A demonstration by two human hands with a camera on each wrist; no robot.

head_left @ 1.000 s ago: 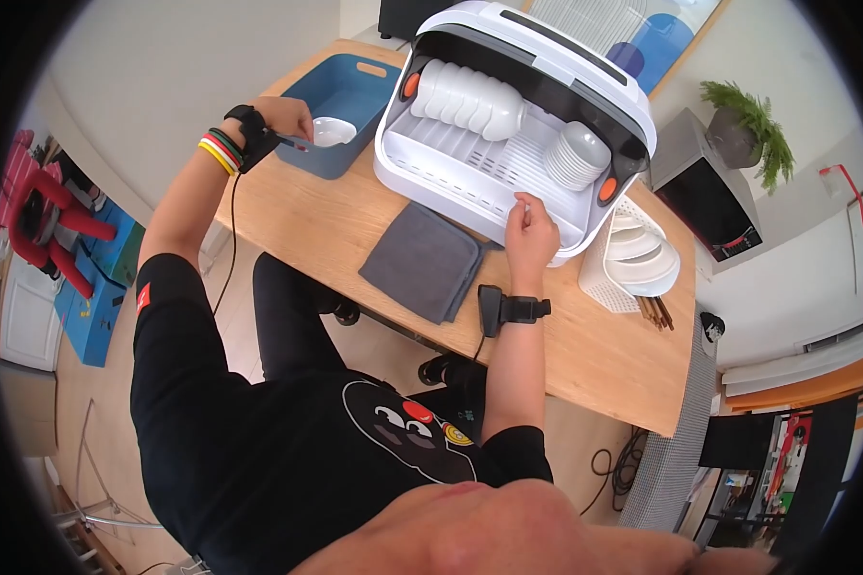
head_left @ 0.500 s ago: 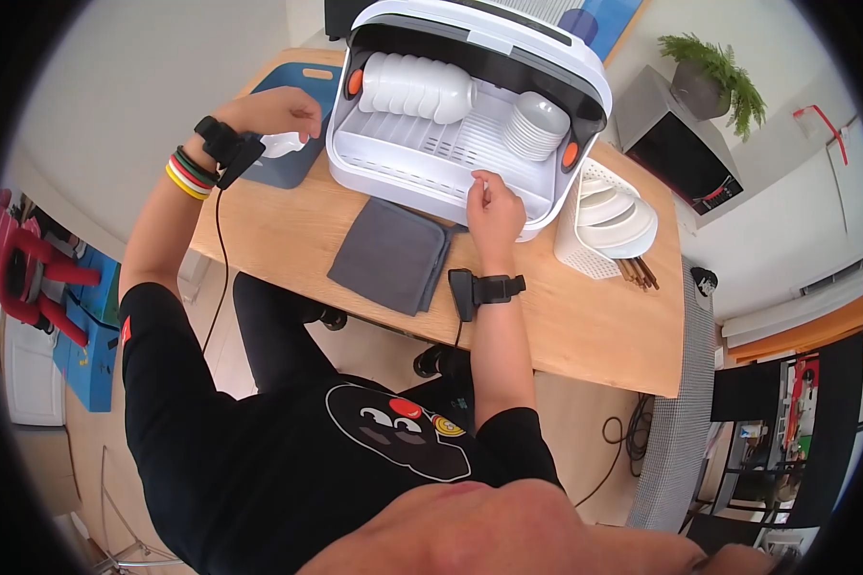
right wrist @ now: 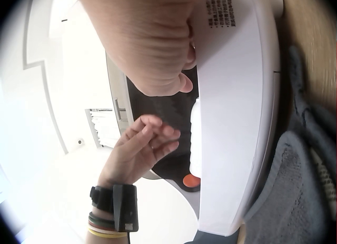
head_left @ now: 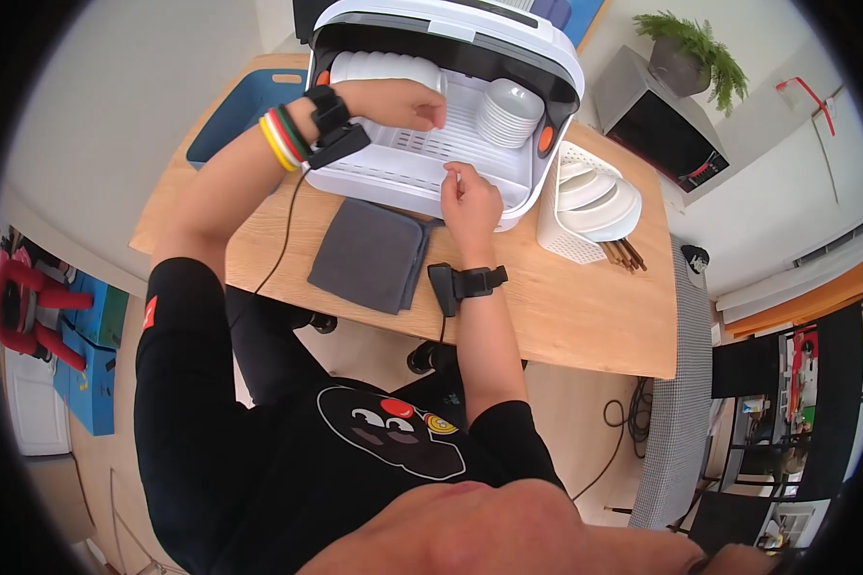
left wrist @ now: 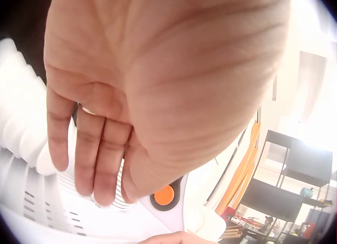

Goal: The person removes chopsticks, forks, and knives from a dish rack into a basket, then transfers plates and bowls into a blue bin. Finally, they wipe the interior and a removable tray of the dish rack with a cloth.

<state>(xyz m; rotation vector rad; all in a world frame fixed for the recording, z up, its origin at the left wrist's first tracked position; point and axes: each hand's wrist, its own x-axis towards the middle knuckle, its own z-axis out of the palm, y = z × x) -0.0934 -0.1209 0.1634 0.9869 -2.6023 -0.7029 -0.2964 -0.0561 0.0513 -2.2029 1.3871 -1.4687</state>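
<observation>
My left hand (head_left: 393, 102) hovers over the white dish box (head_left: 374, 177), its fingers loosely bent downward. In the left wrist view the palm and relaxed fingers (left wrist: 89, 154) show nothing held. My right hand (head_left: 472, 203) stays at the box's front rim, fingers loosely curled and holding nothing. Inside the box, a row of white bowls (head_left: 384, 67) stands at the back left, partly behind my left hand. A stack of small white dishes (head_left: 510, 113) sits at the right. The box's dark lid (right wrist: 166, 115) is raised.
Left of the box is a blue bin (head_left: 230, 115), partly behind my left forearm. A folded grey cloth (head_left: 369, 254) lies in front. To the right, a white basket (head_left: 556, 225) holds white plates (head_left: 599, 206), with brown chopsticks (head_left: 625, 255) beside it. A microwave (head_left: 657, 125) stands beyond.
My left hand has risen out of the blue bin and moved right, over the dish box. My right hand keeps its place at the front rim. The head view has shifted slightly.
</observation>
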